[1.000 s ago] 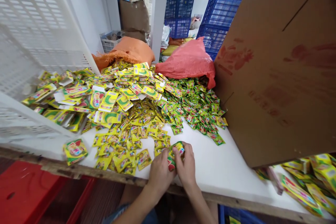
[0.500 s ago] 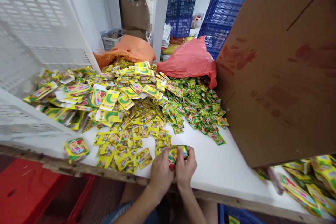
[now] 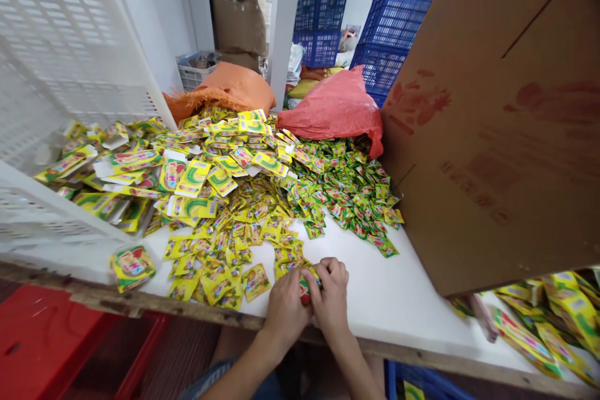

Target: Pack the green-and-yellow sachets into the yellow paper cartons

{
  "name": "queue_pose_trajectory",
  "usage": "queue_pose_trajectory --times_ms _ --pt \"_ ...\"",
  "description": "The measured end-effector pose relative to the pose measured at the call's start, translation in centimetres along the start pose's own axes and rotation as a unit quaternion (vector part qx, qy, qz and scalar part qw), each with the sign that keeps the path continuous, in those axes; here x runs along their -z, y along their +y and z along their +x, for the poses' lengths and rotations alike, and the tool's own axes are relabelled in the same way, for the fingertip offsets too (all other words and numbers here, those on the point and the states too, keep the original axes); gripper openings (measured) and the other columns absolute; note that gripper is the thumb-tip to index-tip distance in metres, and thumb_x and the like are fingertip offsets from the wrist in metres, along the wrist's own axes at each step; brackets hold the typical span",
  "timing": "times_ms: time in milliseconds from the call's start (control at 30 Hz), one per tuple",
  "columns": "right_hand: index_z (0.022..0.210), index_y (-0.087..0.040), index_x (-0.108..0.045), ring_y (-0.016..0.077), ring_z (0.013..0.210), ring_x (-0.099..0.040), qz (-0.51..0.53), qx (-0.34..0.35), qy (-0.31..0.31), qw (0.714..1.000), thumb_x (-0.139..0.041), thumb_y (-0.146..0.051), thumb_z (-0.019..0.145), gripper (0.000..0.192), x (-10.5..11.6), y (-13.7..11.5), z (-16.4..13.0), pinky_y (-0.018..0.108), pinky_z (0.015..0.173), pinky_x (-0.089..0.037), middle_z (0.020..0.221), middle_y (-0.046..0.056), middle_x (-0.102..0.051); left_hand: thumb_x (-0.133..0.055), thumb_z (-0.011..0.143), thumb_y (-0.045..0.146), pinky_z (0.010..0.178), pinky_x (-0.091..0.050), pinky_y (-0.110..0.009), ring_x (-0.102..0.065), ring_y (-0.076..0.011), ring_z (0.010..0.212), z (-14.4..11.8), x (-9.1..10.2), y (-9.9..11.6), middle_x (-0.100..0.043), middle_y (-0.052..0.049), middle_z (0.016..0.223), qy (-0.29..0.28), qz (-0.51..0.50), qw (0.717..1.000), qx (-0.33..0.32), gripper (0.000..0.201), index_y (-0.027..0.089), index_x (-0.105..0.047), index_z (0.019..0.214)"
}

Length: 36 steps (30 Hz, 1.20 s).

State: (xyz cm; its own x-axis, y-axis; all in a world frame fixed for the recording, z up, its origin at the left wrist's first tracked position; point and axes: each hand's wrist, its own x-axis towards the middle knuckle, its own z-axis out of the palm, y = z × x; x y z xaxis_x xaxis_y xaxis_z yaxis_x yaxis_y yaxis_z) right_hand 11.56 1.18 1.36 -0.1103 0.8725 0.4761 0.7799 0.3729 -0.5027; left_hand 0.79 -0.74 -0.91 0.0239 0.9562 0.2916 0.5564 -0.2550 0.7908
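My left hand [image 3: 285,307] and my right hand [image 3: 332,295] are pressed together near the front edge of the white table [image 3: 394,300], both closed on a small green and yellow packet [image 3: 307,284] that is mostly hidden between the fingers. Just beyond my hands lies a spread of small yellow sachets [image 3: 229,250]. Farther back is a heap of green sachets [image 3: 347,190]. Flat yellow-green cartons [image 3: 187,172] are piled at the left, and one folded carton [image 3: 132,265] lies alone at the table's front left.
A big brown cardboard box flap [image 3: 492,125] stands at the right. A white plastic crate [image 3: 56,75] leans at the left. Orange sack [image 3: 234,87] and red sack [image 3: 335,106] lie at the back, with blue crates [image 3: 389,25] behind. More cartons [image 3: 548,325] sit lower right. A red surface [image 3: 51,350] lies below left.
My hands have closed tighter around the packet, so less of it shows than a second ago. They stay in the same spot at the table's front edge.
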Motion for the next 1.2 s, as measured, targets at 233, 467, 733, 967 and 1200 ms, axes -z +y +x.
queue_pose_trajectory --times_ms 233,467,733,967,1200 --pt "0.088 -0.022 -0.059 0.0232 0.096 -0.045 0.032 -0.01 0.009 0.999 -0.048 -0.03 0.084 0.015 0.7 0.0 -1.1 0.039 0.081 -0.033 0.096 0.006 -0.052 -0.06 0.071 0.024 0.084 -0.046 -0.038 -0.058 -0.0255 0.099 0.3 0.5 0.6 -0.061 -0.012 0.107 0.013 -0.095 0.99 0.099 0.044 0.017 -0.046 0.112" --pt "0.091 -0.025 -0.061 0.0247 0.108 -0.045 0.119 -0.048 -0.059 0.99 -0.049 -0.031 0.084 0.015 0.1 -0.3 -1.3 0.042 0.089 -0.035 0.109 0.007 -0.052 -0.059 0.071 0.019 0.084 -0.045 -0.034 -0.058 -0.0217 0.098 0.3 0.8 0.1 -0.058 -0.01 0.109 0.036 -0.217 0.964 0.151 0.048 0.018 -0.038 0.114" --pt "0.095 -0.018 -0.055 0.0172 0.084 -0.057 0.297 -0.113 -0.071 0.946 -0.05 -0.03 0.084 0.017 0.3 1.3 -1.7 0.029 0.076 -0.046 0.09 0.005 -0.061 -0.049 0.083 0.026 0.083 -0.044 -0.029 -0.057 -0.018 0.091 0.0 2.2 -0.2 -0.061 -0.005 0.094 -0.059 -0.287 0.953 0.082 0.017 0.017 -0.055 0.097" --pt "0.077 -0.018 -0.06 0.0173 0.078 -0.058 0.294 -0.085 -0.136 0.942 -0.049 -0.033 0.084 0.021 1.8 1.9 -0.4 0.028 0.073 -0.045 0.077 0.003 -0.062 -0.051 0.082 0.026 0.076 -0.046 -0.027 -0.059 -0.0177 0.086 1.1 3.0 -1.0 -0.064 -0.005 0.092 -0.104 -0.288 0.949 0.069 0.02 0.017 -0.06 0.097" --pt "0.112 -0.019 -0.052 0.0168 0.081 -0.06 0.323 -0.136 -0.094 0.932 -0.051 -0.033 0.083 0.032 0.9 2.4 -1.2 0.029 0.076 -0.047 0.086 0.004 -0.064 -0.057 0.078 0.024 0.077 -0.047 -0.028 -0.06 -0.0184 0.085 1.3 3.2 -1.2 -0.065 -0.005 0.088 -0.094 -0.297 0.948 0.069 0.013 0.015 -0.063 0.086"
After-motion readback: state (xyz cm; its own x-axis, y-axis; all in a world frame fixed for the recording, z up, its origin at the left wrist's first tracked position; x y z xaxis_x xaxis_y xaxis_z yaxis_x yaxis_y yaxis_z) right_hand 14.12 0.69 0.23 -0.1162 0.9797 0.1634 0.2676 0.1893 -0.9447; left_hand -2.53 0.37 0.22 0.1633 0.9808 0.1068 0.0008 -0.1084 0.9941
